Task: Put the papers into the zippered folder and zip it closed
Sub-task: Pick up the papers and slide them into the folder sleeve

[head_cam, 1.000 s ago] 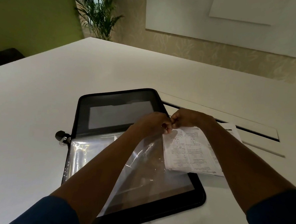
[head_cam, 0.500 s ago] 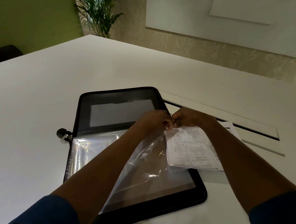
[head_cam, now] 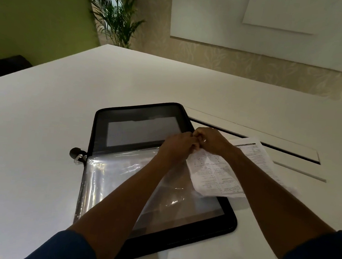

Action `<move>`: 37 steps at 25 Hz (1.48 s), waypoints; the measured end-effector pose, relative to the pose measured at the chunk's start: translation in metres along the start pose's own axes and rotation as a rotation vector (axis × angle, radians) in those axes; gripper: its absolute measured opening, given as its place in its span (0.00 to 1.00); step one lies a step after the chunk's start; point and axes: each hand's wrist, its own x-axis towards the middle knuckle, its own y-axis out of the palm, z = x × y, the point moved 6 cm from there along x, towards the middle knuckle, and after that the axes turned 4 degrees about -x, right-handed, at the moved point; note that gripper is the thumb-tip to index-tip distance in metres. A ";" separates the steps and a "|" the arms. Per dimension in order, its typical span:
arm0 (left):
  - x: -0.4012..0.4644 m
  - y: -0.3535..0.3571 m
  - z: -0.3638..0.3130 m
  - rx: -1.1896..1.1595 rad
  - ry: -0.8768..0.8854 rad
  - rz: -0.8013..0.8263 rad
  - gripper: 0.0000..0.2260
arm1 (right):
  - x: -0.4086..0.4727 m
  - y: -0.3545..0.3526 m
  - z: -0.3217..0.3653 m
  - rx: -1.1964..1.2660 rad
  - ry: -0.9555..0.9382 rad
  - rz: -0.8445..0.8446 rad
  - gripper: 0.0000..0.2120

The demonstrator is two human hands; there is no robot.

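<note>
Papers (head_cam: 216, 173), a printed sheaf covered in small text, lie half over the right edge of the open zippered folder (head_cam: 228, 219), their near end curling up off the clear plastic sleeve (head_cam: 111, 177) that fills the folder's near half. A further printed sheet (head_cam: 253, 152) lies flat on the white table (head_cam: 46, 121), just right of the folder and partly under the right forearm.

The folder lies spread open on the table, black-edged, its far half a dark panel with a paler rectangular pocket (head_cam: 140, 130). A zip pull with a small metal tab (head_cam: 77, 155) sticks out at the left end of the spine.

Both hands meet over the folder's right side at the far corner of the papers. The left hand (head_cam: 178, 144) has its fingers curled at the corner of the plastic sleeve, which lifts from the folder toward it, so it seems to pinch the sleeve's edge, though the contact itself is hidden behind the knuckles. The right hand (head_cam: 212, 141) is curled tight, pinching the top corner of the papers, touching the left hand.

A narrow dark slot (head_cam: 285, 151) runs across the table beyond the hands. A potted palm (head_cam: 117, 16) stands past the table's far corner, against a green wall (head_cam: 39, 17).
</note>
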 end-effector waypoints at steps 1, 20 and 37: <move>-0.004 0.003 0.000 -0.005 -0.020 -0.023 0.10 | -0.003 -0.001 -0.004 0.048 0.020 -0.017 0.07; -0.078 0.047 -0.019 0.081 -0.345 0.131 0.49 | -0.159 -0.057 -0.108 -0.292 0.862 -0.395 0.19; -0.080 0.050 -0.026 0.085 -0.387 0.132 0.49 | -0.173 -0.059 -0.127 0.090 0.728 -0.376 0.23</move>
